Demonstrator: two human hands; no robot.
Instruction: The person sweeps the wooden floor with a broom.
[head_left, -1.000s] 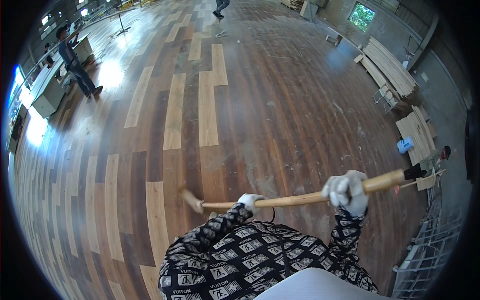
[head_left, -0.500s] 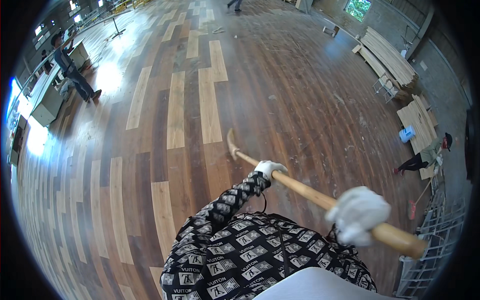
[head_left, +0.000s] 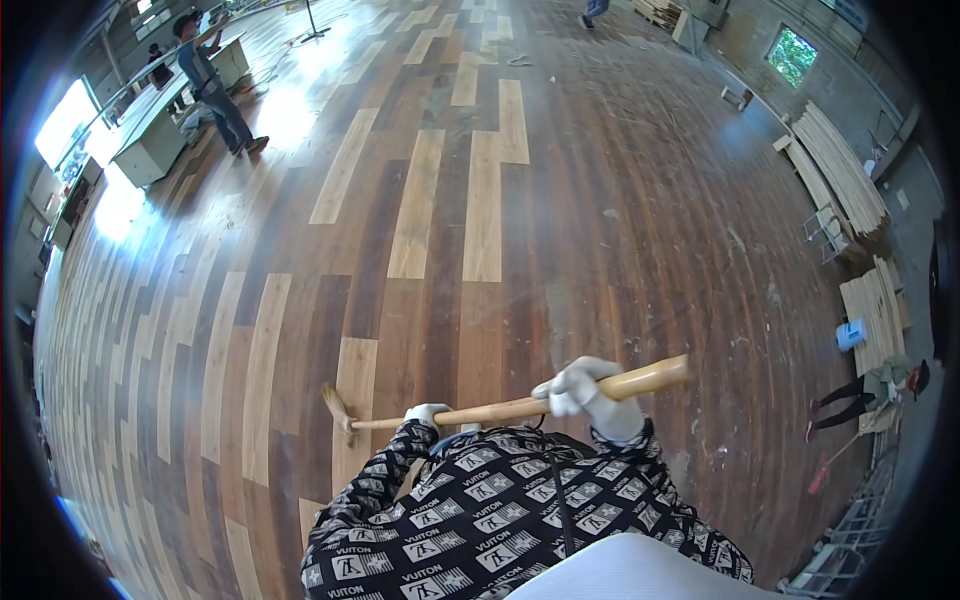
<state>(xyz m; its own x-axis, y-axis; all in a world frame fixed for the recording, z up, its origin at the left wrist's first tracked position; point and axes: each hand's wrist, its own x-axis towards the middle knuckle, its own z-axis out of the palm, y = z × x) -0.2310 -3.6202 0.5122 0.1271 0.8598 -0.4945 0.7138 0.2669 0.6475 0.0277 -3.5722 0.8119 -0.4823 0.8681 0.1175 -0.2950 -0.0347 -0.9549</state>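
Both my hands wear white gloves and hold one long broom (head_left: 515, 409) with a pale, thick wooden handle. My left hand (head_left: 427, 412) is closed round the thinner part of the handle, close to the head. Higher up, near the thick butt end, my right hand (head_left: 592, 390) has its fingers wrapped around the handle. The handle lies nearly level across my front, its butt pointing right. At its left end the small straw-coloured broom head (head_left: 338, 408) is over the floorboards; whether it touches them I cannot tell.
The plank floor (head_left: 560, 200) mixes light and dark boards. At the left, a person (head_left: 215, 100) stands by a long bench (head_left: 150, 145). On the right are stacked boards (head_left: 835, 170), a blue container (head_left: 851, 334), another person (head_left: 870, 390) and a metal rack (head_left: 850, 545).
The broom has swung from slanting away ahead of me to lying nearly level, its head moving left and nearer. Both hands moved left; the right also moved forward, and the view turned left.
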